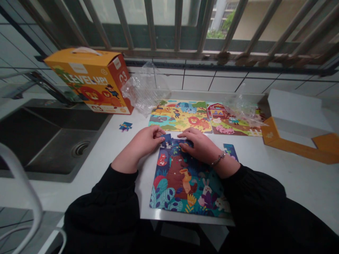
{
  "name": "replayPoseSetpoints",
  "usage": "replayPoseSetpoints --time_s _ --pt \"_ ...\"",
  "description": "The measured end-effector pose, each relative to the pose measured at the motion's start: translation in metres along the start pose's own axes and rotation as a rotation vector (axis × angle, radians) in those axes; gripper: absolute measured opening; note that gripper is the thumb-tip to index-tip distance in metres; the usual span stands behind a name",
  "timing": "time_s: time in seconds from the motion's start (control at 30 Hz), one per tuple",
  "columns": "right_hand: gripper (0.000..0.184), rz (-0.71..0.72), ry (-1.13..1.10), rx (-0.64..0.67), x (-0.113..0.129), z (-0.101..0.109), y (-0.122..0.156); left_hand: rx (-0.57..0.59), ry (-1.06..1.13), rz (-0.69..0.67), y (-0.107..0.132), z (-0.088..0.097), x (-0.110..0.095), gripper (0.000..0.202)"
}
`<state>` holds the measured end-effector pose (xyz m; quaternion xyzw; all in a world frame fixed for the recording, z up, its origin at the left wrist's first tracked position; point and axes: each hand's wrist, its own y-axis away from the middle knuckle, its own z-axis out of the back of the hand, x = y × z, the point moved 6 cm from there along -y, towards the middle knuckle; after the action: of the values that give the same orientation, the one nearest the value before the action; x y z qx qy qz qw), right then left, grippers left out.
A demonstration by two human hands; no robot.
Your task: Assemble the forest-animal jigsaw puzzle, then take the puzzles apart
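A dark forest jigsaw puzzle (pixel 176 176) with a bear, a fox and rabbits lies in front of me at the counter's edge. My left hand (pixel 150 140) pinches a dark blue puzzle piece (pixel 166 140) at the puzzle's upper left corner. My right hand (pixel 197 143) rests over the upper right part, thumb and forefinger apart, fingertips on or just above the puzzle; its palm hides that area. One loose piece (pixel 125 126) lies left of my left hand. Another loose piece (pixel 231 151) sits beyond my right wrist, partly covered by it.
Behind the puzzle are a safari picture (pixel 182 114) and a farm picture (pixel 225 120), the latter partly under clear plastic (pixel 245 109). A yellow puzzle box (pixel 90 83) and plastic wrap (pixel 147 88) stand by the sink (pixel 71 173). An opened box (pixel 293 141) lies right.
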<state>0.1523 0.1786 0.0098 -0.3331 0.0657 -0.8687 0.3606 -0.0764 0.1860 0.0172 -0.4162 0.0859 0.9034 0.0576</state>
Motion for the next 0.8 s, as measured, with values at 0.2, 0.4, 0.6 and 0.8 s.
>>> replayPoseSetpoints --time_s 0.2,0.4,0.6,0.8 --pt "0.027 -0.005 -0.008 0.005 0.000 0.000 0.000 0.009 -0.158 -0.027 0.000 -0.003 -0.008 0.017" --pt "0.026 -0.002 -0.014 0.006 -0.001 -0.001 0.000 0.012 -0.237 -0.034 0.002 -0.005 -0.019 0.017" --pt "0.025 0.006 -0.004 0.017 0.000 -0.001 0.000 -0.025 -0.340 -0.132 0.000 -0.014 -0.021 0.020" --pt "0.022 0.009 -0.008 0.013 0.000 0.000 0.000 -0.116 -0.404 -0.101 0.000 -0.002 -0.018 0.027"
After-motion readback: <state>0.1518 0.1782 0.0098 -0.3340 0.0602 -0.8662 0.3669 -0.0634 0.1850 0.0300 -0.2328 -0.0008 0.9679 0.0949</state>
